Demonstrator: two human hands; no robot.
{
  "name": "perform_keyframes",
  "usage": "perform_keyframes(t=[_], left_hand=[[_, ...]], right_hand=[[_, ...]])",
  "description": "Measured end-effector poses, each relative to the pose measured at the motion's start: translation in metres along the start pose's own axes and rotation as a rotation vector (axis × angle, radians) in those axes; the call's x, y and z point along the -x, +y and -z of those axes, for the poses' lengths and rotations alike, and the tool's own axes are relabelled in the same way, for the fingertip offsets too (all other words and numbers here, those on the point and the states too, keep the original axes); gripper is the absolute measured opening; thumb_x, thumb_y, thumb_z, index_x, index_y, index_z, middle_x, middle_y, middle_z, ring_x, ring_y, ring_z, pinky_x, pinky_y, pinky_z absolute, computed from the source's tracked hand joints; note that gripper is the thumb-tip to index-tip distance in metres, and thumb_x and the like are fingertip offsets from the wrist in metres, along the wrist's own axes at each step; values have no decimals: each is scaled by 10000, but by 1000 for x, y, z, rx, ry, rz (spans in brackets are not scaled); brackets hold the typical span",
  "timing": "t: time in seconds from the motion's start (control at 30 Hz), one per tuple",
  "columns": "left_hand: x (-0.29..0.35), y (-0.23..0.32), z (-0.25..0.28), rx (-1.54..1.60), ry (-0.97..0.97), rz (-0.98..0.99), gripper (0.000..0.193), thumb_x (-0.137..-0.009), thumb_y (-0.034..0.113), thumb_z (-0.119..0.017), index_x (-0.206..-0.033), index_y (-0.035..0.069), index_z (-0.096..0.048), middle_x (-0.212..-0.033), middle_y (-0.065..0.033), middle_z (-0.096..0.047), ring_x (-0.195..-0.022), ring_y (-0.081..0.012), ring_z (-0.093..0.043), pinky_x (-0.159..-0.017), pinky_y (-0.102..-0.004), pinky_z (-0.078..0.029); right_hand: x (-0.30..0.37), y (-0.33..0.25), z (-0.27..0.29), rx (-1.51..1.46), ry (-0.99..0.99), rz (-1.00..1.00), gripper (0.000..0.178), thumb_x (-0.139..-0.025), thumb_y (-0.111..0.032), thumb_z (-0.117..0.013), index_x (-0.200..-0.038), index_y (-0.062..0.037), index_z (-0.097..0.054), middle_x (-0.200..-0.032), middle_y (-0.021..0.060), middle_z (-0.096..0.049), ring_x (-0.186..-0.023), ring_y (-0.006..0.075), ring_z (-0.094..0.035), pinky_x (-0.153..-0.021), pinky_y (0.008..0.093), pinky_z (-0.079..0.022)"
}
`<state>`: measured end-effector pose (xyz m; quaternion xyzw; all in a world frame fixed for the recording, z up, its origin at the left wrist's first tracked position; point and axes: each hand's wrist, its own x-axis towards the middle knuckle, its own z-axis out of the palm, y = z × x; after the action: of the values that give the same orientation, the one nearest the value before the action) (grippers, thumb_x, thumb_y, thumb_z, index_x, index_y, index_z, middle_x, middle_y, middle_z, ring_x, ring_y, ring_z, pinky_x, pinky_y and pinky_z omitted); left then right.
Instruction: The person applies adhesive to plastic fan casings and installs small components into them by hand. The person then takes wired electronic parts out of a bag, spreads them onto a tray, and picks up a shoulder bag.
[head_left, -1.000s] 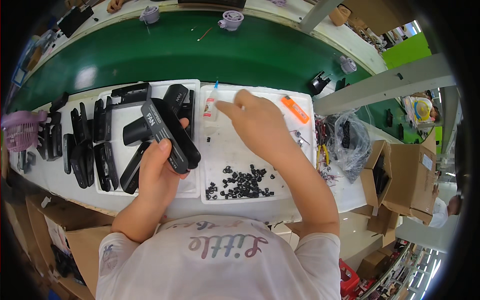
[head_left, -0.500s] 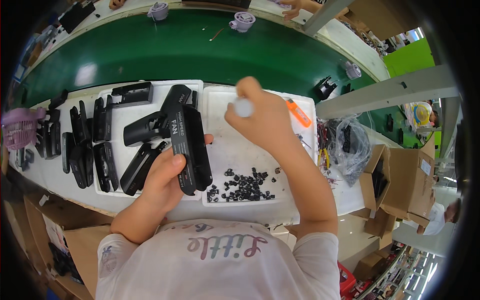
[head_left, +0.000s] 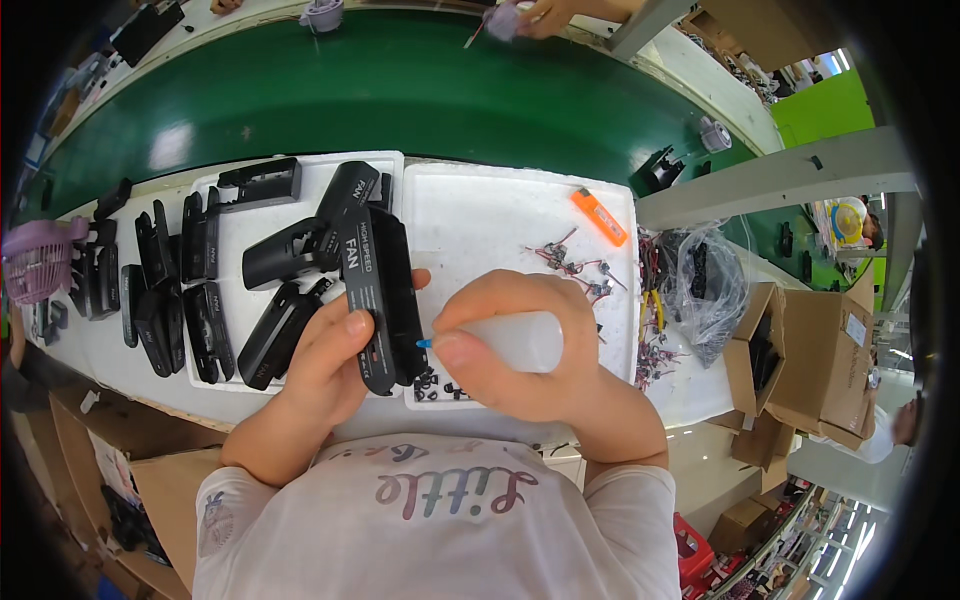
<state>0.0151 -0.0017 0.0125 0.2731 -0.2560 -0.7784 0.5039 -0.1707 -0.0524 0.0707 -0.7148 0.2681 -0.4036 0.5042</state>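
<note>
Head view, bottle: no longer raised above the right tray; now lowered and tipped on its side, blue nozzle aimed left at the black shell.
Work in hand: seems to pass from fetching the bottle to bringing it up against the shell; no liquid visible.
Right grip: curled firmly round the bottle body, thumb and forefinger toward the nozzle end.
Nozzle tip: at the shell's right side; contact or slight gap, cannot tell.
Left grip: wrapped about the shell's lower half, thumb on the lettered face, fingertips showing past the far side; pose much as half a second ago.
Shell, place: held up over the bench, around mid-length, where the two trays meet, lower end toward the near edge.
Shell, look: long, matt black, rounded lower end, pale lettering and fine lines on one face; hollow side turned right, interior too dark to read.
Wired parts: now uncovered on the right tray as the forearm shifts.
Small black parts: mostly hidden behind the right grip, by the tray's near edge.
</note>
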Motion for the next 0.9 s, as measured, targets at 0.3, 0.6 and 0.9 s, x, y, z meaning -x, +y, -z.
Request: perform_keyframes(t=[0.3, 0.6, 0.9], left_hand=[[0, 1, 0, 3, -24, -12, 623, -864, 358, -547, -1278, -79, -388, -1064, -84, -578, -924, -127, -567, -814, -254, -446], [0, 1, 0, 12, -18, -25, 608, -866, 349, -545, -1276, -74, -395, -1097, -87, -565, -936, -126, -558, -827, -256, -438], [1, -3, 4, 25, 7, -19, 592, -872, 343, -539, -1278, -64, -400, -1240, -111, -500, -957, -132, -562, -851, -269, -438]], right_hand=[[-2, 4, -5, 32, 8, 1, 59, -755, -51, -653, -763, -10, -611, -619, 44, -610, -514, 93, -556, -471, 217, -411], [-2, -1, -6, -17, 14, -16, 64, -740, -28, -672, -762, -4, -618, -639, 57, -617, -528, 102, -568, -480, 224, -421], [-2, -1, 3, -11, 12, -71, 71, -739, -22, -669, -772, 13, -616, -703, 59, -630, -590, 104, -576, -527, 228, -437]])
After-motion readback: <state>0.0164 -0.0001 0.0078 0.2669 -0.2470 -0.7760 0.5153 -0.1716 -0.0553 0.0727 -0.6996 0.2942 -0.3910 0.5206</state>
